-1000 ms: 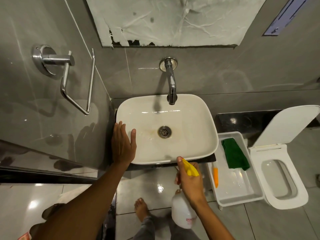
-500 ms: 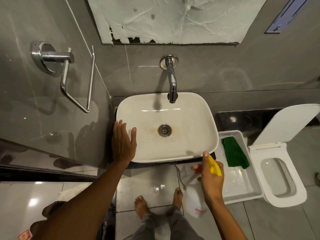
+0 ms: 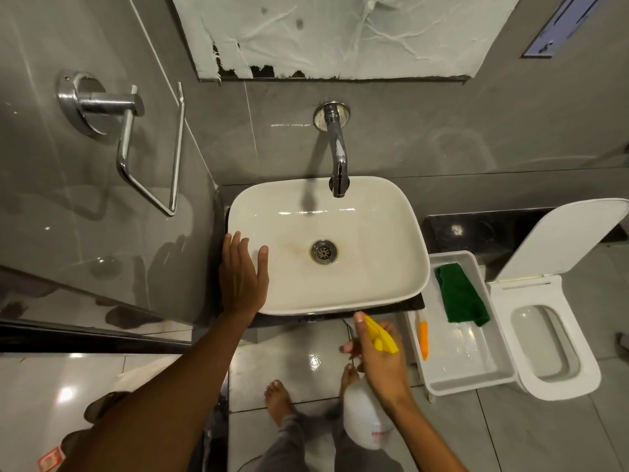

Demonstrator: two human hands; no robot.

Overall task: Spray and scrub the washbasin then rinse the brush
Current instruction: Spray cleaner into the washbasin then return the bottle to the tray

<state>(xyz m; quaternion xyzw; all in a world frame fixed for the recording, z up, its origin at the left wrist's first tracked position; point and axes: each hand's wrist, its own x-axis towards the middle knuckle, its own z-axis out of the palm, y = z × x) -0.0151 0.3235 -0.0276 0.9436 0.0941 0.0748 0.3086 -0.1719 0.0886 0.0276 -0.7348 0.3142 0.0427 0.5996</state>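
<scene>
The white washbasin (image 3: 374, 212) sits below a chrome tap (image 3: 337, 158), with a brownish stain around its drain (image 3: 323, 251). My left hand (image 3: 242, 274) lies flat and open on the basin's left rim. My right hand (image 3: 376, 356) grips a white spray bottle (image 3: 362, 424) by its yellow trigger head (image 3: 383, 337), just below the basin's front edge, nozzle toward the basin. An orange-handled brush (image 3: 423, 338) lies in the white tray (image 3: 476, 379) to the right, beside a green cloth (image 3: 461, 298).
A toilet (image 3: 551, 338) with its lid raised stands at the far right, next to the tray. A chrome towel ring (image 3: 149, 148) hangs on the left wall. My bare feet (image 3: 277, 400) stand on the wet tiled floor below the basin.
My right hand swung the spray bottle right toward the tray, then back left below the basin's front edge. My left hand stayed on the rim.
</scene>
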